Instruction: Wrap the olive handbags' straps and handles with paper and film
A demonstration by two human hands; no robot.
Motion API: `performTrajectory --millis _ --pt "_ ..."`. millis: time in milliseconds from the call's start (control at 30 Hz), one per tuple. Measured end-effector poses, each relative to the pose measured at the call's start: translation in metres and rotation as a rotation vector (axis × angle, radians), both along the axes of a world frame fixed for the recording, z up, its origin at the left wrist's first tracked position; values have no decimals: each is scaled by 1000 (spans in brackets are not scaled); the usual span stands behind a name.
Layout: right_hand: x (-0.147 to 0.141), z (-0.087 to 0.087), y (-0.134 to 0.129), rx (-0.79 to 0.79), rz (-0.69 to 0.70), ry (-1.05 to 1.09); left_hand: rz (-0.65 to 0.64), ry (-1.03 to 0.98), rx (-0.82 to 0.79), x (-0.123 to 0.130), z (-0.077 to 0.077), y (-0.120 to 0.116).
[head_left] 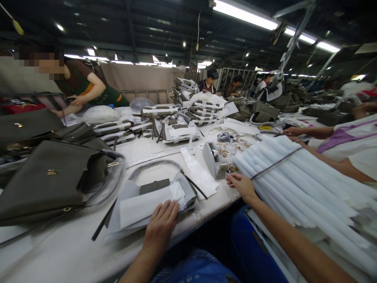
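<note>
A dark olive bag [154, 186], partly covered in white paper and foam, lies on the white table before me. Its plastic-wrapped handle arcs on the far side, and dark straps stick out at both ends. My left hand [161, 220] rests with its fingers flat on the bag's white wrapping [144, 206]. To the right, my right hand [240, 184] is beside a grey tape dispenser [214, 161], with thumb and fingertips brought together. Whatever those fingertips may hold is too small to make out.
Large olive bags [44, 177] fill the table's left side. Wrapped bags [179, 129] are stacked at the back. A strapped bundle of white foam rolls [288, 169] lies right, above a blue container [253, 243]. People work at the left, back and right.
</note>
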State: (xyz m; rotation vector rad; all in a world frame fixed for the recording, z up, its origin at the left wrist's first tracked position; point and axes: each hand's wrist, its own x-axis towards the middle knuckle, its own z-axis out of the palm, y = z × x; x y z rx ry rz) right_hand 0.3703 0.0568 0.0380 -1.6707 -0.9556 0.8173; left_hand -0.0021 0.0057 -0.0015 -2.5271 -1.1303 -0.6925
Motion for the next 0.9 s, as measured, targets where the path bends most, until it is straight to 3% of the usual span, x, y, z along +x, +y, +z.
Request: performTrajectory --millis 267,500,567,667,767,900 --pt "14 12 1 -41 89 -246 -4 -24 1 4 9 -2" --pt "-4 30 -39 -10 227 -485 1 -62 -23 4 13 -3" --pt "-20 40 -56 110 404 -651 -1 -69 -37 4 14 -4" --pt "-49 57 -74 312 793 -925 -4 -84 -56 4 14 -4" --pt "-77 70 -80 377 1089 -1055 -4 -110 -56 4 15 -4" --pt "-108 74 -73 403 1336 -1184 -2 -126 -86 5 14 -5"
